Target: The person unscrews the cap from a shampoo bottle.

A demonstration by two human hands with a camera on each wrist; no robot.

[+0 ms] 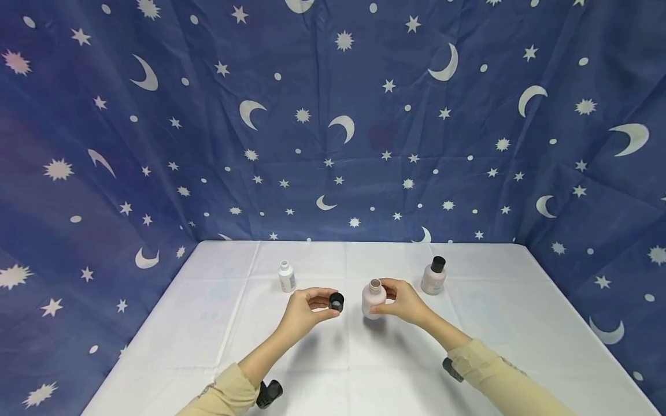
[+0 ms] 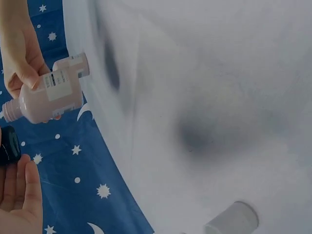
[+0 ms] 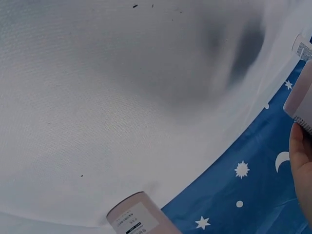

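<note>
My left hand (image 1: 308,309) pinches a black bottle cap (image 1: 336,301) between thumb and fingers, its hollow side facing the camera. In the left wrist view the same cap (image 2: 9,145) shows at the left edge. To the right, my right hand (image 1: 404,301) grips a pale pink bottle (image 1: 373,300) whose threaded neck is bare. That bottle is held above the table, apart from the cap, and its white label (image 2: 57,85) faces the left wrist camera.
A small white bottle (image 1: 287,277) without a cap stands behind my left hand. Behind my right hand stands another pink bottle (image 1: 433,276) with a black cap. A white cloth covers the table (image 1: 333,370); a blue curtain (image 1: 333,173) with moons and stars hangs around it.
</note>
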